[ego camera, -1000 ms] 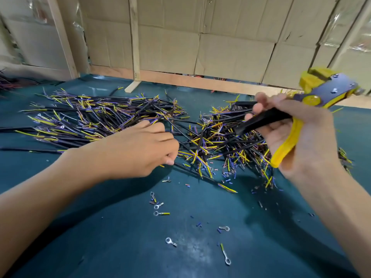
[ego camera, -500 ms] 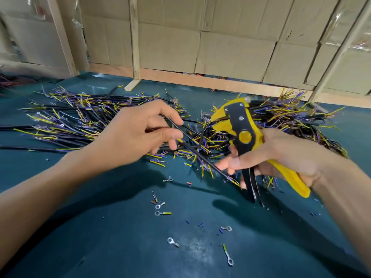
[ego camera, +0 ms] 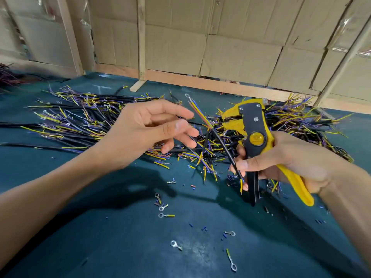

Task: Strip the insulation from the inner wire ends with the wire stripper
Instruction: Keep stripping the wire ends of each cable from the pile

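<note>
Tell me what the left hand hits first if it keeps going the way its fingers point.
Probably the raised cable held by the right hand: the left hand points right at its fanned inner wires. Depth is unclear; the stripper lies beyond.

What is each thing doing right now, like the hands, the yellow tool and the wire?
Left hand: open, fingers spread, holding nothing.
Right hand: grips the stripper and pinches the cable.
Stripper: held upright, no wire in its head.
Cable: lifted, coloured inner wires fanned at its top.
Wire pile: lying on the table.
Ring terminals: loose on the table.
</note>
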